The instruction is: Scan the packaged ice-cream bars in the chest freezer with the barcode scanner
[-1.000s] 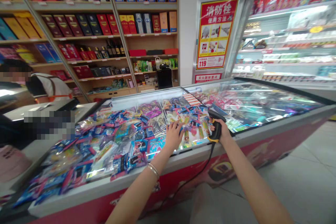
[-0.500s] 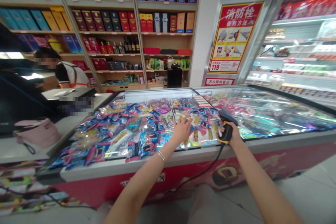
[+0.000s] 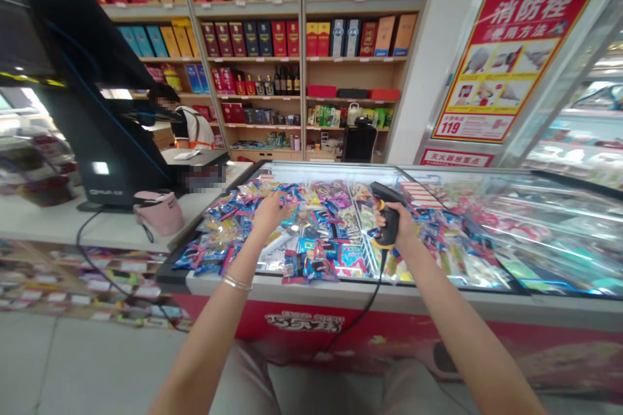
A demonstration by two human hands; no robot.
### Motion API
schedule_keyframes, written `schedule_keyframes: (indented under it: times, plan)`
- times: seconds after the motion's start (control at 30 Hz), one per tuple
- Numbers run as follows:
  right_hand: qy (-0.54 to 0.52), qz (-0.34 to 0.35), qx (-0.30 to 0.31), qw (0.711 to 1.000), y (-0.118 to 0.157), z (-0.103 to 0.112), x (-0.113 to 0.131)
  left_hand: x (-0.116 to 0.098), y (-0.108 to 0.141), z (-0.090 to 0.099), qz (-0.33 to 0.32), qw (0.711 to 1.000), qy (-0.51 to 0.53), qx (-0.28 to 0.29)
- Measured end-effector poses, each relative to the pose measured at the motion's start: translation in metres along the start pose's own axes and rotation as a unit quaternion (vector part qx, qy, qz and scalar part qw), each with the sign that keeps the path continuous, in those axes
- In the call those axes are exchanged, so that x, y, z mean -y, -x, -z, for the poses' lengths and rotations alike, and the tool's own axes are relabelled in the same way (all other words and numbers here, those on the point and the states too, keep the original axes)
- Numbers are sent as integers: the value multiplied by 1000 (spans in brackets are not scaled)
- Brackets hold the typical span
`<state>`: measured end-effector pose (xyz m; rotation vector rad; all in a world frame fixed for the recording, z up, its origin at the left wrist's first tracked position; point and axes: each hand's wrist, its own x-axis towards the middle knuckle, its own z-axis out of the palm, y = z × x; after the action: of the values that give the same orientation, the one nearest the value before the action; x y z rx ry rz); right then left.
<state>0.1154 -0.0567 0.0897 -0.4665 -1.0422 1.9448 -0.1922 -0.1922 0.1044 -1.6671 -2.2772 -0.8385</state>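
Observation:
My right hand [image 3: 400, 224] is wrapped around the handle of a black and yellow corded barcode scanner [image 3: 388, 211], raised over the middle of the chest freezer [image 3: 341, 288]. The scanner's dark cable hangs down past the freezer's front. My left hand [image 3: 270, 214], with a bangle on its wrist, reaches over the left part of the freezer. Its fingers look stretched out and apart, just above or touching a heap of ice cream packets [image 3: 311, 259] in blue, pink and purple wrappers. Whether the fingertips touch a packet I cannot tell.
On the left counter [image 3: 121, 233] stand a pink pouch [image 3: 160, 211] and a large dark checkout machine [image 3: 107, 117]. Behind it a person [image 3: 189, 126] bends down. Shelves [image 3: 357, 5] of boxed bottles line the back wall, with a red fire-hydrant sign [image 3: 516, 58] at right.
The view has swung left. My left hand has shifted left across the packets, and my right hand has moved left with the scanner, now above the freezer's middle divider.

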Motion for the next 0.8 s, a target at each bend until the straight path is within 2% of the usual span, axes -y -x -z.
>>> schedule_keyframes:
  times: [0.13,0.23,0.33,0.4,0.47,0.53,0.6,0.73,0.8]
  plan:
    - [-3,-85,53,995,-33,-41,-48,40,10,1,68,997,-21,21]
    - [10,-123,75,989,-45,-56,-78,56,12,-3,84,993,-32,74]
    - [33,-165,106,980,-49,-55,-99,65,11,-7,58,981,-37,182]
    - [33,-169,135,976,-50,-49,-106,68,10,-13,51,959,-66,273]
    - [24,-160,161,974,-51,-43,-109,70,8,-20,44,940,-109,320]
    - [22,-155,169,973,-51,-39,-108,72,3,-28,23,943,-109,315]
    - [16,-154,160,975,-50,-39,-105,74,-6,-35,0,954,-39,297]
    - [5,-155,140,978,-47,-42,-102,70,-31,-46,-32,957,87,274]
    - [10,-152,138,979,-48,-42,-103,61,-44,-54,-34,963,148,223]
